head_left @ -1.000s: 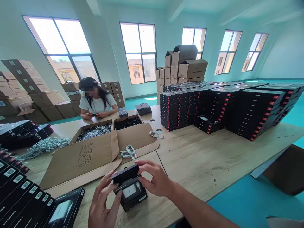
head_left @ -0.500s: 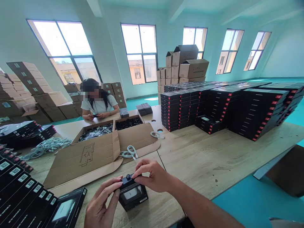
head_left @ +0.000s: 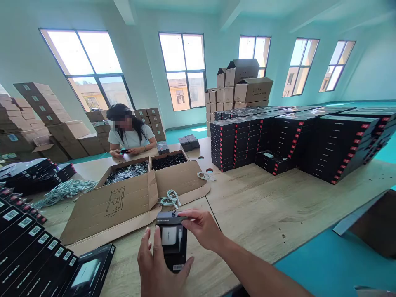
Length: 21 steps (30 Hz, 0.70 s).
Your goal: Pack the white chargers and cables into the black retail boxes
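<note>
A small black retail box [head_left: 170, 258] with a clear window stands tilted above the table's near edge. Through the window show a white charger [head_left: 169, 236] and a white cable plug [head_left: 180, 239]. My left hand [head_left: 159, 264] wraps the box from below and the left, fingers over its left side and thumb by its lower right corner. At the top right edge, my right hand [head_left: 201, 227] pinches the box near its dark hanging tab [head_left: 173, 213].
Open cartons [head_left: 125, 173] hold many small packed parts. Coiled white cables [head_left: 170, 198] lie beyond my hands. Black boxes [head_left: 37, 243] lean in a row at left; tall stacks [head_left: 332, 148] stand at right. Across the table a person [head_left: 131, 134] handles a small dark item.
The box has swung more upright, showing its full front. My left hand has moved right and under it; my right hand has shifted slightly right along the top.
</note>
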### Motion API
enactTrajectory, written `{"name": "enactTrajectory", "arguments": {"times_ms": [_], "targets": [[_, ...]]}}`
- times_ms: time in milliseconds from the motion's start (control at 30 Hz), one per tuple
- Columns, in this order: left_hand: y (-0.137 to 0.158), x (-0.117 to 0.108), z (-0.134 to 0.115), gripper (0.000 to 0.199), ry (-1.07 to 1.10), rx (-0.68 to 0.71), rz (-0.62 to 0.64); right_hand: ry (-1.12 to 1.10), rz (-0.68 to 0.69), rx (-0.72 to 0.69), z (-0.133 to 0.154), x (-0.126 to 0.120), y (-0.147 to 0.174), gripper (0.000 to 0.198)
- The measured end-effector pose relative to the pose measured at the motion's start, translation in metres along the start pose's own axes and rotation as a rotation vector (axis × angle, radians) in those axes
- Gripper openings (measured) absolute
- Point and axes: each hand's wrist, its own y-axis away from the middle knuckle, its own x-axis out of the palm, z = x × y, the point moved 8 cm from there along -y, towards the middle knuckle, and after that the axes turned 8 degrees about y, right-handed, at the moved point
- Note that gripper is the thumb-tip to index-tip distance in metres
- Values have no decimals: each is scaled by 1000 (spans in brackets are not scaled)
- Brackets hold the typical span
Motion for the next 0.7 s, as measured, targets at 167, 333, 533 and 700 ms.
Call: {"name": "enactTrajectory", "arguments": {"times_ms": [167, 333, 533, 700], "targets": [[1, -3, 4, 95, -146, 34, 23, -154, 66, 208, -30, 14, 0, 54], [-19, -66, 84, 61, -361, -58, 66, 84, -22, 315, -74, -36, 26, 47], [5, -98, 201, 60, -405, -323, 269, 60, -100, 368, -104, -67, 50, 41], [17, -96, 218, 60, -315, -304, 290, 27, -81, 358, -99, -64, 48, 40]]}}
